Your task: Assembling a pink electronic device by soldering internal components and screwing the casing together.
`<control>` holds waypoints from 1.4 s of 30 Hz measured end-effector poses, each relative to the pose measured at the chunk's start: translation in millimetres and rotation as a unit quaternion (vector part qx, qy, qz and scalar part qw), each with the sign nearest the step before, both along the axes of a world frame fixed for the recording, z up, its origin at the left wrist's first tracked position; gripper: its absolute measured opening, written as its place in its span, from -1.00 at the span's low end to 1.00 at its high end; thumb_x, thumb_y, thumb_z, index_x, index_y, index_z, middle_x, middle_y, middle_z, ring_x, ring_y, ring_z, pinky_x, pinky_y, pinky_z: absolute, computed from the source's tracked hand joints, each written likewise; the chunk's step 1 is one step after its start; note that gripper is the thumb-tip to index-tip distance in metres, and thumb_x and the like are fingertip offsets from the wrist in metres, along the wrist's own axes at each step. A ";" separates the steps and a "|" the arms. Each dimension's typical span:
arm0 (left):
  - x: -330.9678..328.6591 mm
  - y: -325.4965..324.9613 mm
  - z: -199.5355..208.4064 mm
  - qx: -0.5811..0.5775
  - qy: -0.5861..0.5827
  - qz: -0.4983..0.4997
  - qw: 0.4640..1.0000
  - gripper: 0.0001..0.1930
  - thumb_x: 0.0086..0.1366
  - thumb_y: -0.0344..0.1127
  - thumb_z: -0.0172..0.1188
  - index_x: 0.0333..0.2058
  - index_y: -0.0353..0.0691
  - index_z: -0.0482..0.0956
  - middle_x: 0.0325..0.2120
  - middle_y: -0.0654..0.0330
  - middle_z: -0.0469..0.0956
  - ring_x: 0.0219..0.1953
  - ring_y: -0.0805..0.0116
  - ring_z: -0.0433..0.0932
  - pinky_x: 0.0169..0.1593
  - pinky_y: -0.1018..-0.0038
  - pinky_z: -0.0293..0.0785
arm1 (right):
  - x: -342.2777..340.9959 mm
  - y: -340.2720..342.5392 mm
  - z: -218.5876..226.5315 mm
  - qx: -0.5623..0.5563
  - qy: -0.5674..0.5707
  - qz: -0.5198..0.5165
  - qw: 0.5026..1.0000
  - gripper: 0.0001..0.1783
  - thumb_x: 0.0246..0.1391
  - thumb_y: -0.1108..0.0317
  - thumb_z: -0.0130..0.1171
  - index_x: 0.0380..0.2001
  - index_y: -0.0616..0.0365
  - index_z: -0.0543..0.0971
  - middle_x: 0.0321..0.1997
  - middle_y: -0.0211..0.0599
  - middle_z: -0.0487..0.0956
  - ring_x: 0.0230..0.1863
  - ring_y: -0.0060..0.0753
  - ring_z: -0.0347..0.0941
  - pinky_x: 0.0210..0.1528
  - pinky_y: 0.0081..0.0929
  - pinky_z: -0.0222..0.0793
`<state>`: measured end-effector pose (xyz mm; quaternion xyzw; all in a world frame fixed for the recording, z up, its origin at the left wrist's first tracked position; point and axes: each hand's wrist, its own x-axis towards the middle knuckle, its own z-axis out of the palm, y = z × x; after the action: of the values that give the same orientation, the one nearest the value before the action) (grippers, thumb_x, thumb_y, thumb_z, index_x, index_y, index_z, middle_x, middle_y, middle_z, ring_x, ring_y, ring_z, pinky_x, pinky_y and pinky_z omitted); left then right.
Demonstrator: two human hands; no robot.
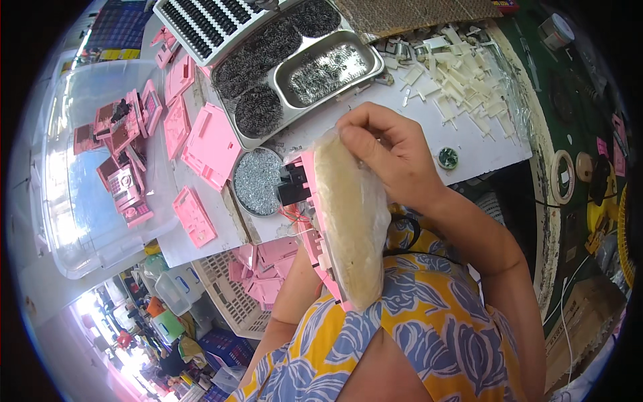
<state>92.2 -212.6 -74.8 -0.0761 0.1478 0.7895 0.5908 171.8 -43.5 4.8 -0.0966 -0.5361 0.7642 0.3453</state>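
My right hand (395, 151) pinches the top edge of a cream-coloured slab wrapped in clear plastic (351, 228), held upright in front of my chest. Against its left side stands a pink plastic panel (310, 248), seen nearly edge-on. A black block-shaped part (292, 186) sticks out from the panel, with thin red and pale wires (295, 214) below it. My left forearm (295, 281) rises behind the panel; the panel and slab hide that hand, so its fingers do not show. Just left of the black part is a round dish of small silvery metal pieces (256, 179).
A tray holding dark coiled springs (258, 110) and a steel dish (284, 84) stand at the back. White plastic parts (472, 80) lie back right, near a small green cup (447, 158). Pink panels (211, 144), a clear bin (74, 234) and a basket (221, 295) are leftward.
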 end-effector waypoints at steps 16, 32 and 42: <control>-31.2 -33.6 15.3 -0.010 0.035 0.085 0.996 -0.11 0.09 0.03 0.31 0.34 -0.30 0.26 0.21 -0.13 0.45 0.15 -0.09 0.54 0.14 -0.06 0.59 | 17.3 5.5 -41.4 0.028 -0.100 -0.121 0.987 -0.63 0.42 0.29 0.06 0.14 0.32 0.45 0.02 -0.24 0.60 0.00 -0.54 0.50 0.09 -0.51 0.41; -37.2 24.2 19.1 -0.311 0.677 0.053 0.665 -0.53 0.58 -0.09 -0.07 0.22 -0.36 0.33 0.06 0.05 0.51 0.07 0.32 0.48 0.16 0.37 0.37 | 41.5 68.4 -37.8 0.224 -0.391 0.088 0.889 -0.31 0.41 -0.16 -0.09 -0.32 0.36 0.63 -0.48 0.03 0.59 -0.36 -0.08 0.56 -0.18 -0.24 0.43; -36.7 21.3 14.7 -0.276 0.634 0.094 0.716 -0.60 0.59 -0.19 -0.08 0.21 -0.38 0.34 0.02 0.05 0.56 0.03 0.31 0.51 0.14 0.39 0.40 | 46.1 72.5 -29.9 0.180 -0.407 0.083 0.892 -0.33 0.35 -0.05 0.10 0.20 0.37 0.48 -0.23 -0.10 0.67 -0.19 -0.32 0.60 -0.07 -0.38 0.47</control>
<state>55.6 -191.3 -60.1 0.2689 0.6915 0.6283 0.2339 217.9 29.0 -25.2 -0.2907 -0.7640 0.5743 0.0436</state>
